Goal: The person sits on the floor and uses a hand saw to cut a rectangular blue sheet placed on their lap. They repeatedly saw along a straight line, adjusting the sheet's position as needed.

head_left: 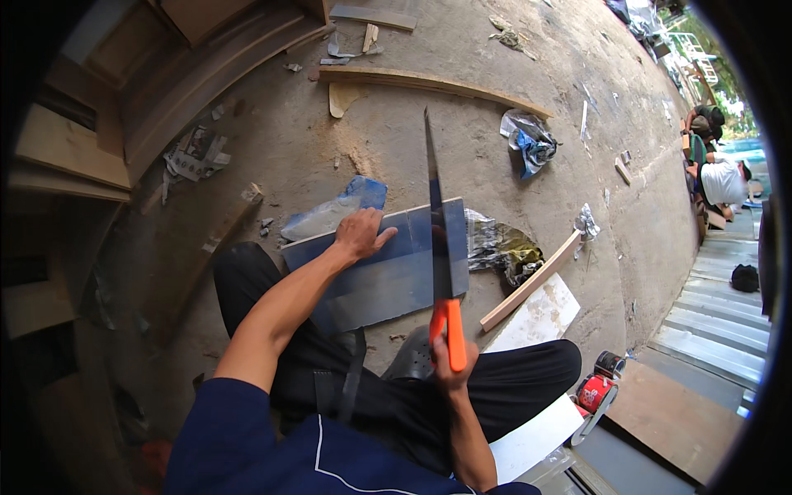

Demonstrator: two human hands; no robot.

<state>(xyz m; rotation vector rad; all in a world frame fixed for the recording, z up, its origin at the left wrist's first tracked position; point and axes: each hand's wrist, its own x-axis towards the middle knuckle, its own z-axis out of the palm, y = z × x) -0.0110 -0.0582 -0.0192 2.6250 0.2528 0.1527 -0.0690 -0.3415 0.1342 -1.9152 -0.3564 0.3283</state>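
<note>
A flat blue-grey board [384,276] lies tilted in front of my bent knees, its pale cut edge facing away from me. My left hand [360,234] grips it at the far edge, fingers bent over the edge and thumb lying on the face. In my right hand [455,359] is the orange handle of a hand saw [439,247], closed in my fingers. The long dark blade points away from me, passing over the board's right part, with its tip beyond the far edge. Whether the teeth touch the board I cannot tell.
Wooden cabinets [157,82] stand at the far left. A long wood strip [437,85], crumpled wrappers [532,144] and sawdust [359,157] lie on the concrete floor. To my right are a wooden batten [532,280], a red can [591,393] and corrugated metal sheets [709,322]. People [718,177] sit farther off.
</note>
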